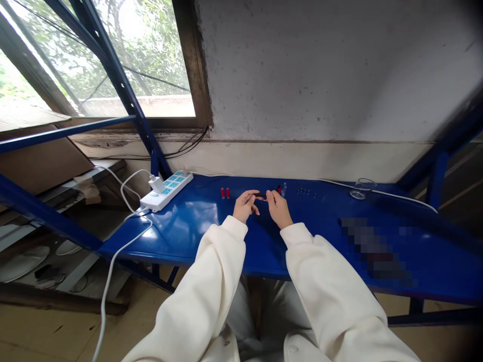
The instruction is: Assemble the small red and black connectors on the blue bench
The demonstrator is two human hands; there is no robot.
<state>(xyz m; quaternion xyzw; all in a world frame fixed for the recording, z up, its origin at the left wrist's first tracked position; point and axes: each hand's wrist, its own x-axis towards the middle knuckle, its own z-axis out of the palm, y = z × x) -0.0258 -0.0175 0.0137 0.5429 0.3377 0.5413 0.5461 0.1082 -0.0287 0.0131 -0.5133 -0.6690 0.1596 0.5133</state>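
A slim black cylinder (260, 194) spans the space between my two hands over the blue table; its exact kind does not show. At its left end, the fingers of my left hand (245, 205) are closed on it, with some lower fingers loosely bent. My right hand (278, 208) pinches the other end between thumb and fingers. Two small red cylinders (225, 193) stand upright on the table, left of my hands. Just behind my right hand are a small red-and-black piece (279, 189) and a clear plastic piece (284, 189), both partly covered.
Several tiny clear pieces (304, 191) lie right of my hands. Farther right is a clear round glass or dish (363, 188). A white power strip (168, 191) with cables sits at the table's left. A blurred-out dark object (373, 249) lies at right.
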